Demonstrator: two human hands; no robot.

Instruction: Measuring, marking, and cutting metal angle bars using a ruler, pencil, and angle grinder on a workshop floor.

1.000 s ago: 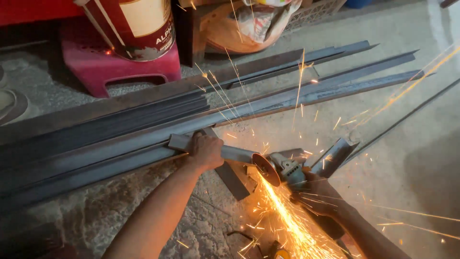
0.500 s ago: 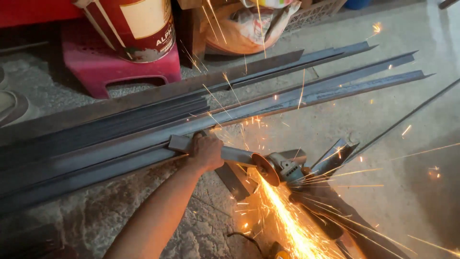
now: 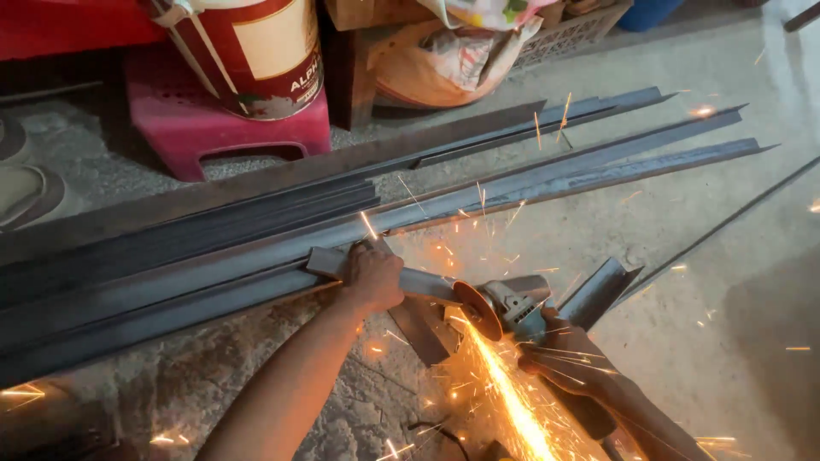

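While my left hand (image 3: pixel 372 275) clamps its fingers around the short steel piece (image 3: pixel 410 282) at the frame's lower centre, my right hand (image 3: pixel 568 354) grips the angle grinder (image 3: pixel 512 309), its disc touching the piece's end and throwing sparks downward. Long steel angle bars (image 3: pixel 530 183) lie just behind, with a pink stool (image 3: pixel 213 128) and paint bucket (image 3: pixel 256 51) at upper left.

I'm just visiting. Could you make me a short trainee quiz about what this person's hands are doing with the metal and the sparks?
1. True or false: the left hand grips the short steel piece.
2. Which hand holds the angle grinder?
3. The sparks stream mostly: A) toward the pink stool, B) down toward the camera, C) into the paint can.

Key: 1 true; 2 the right hand; 3 B.
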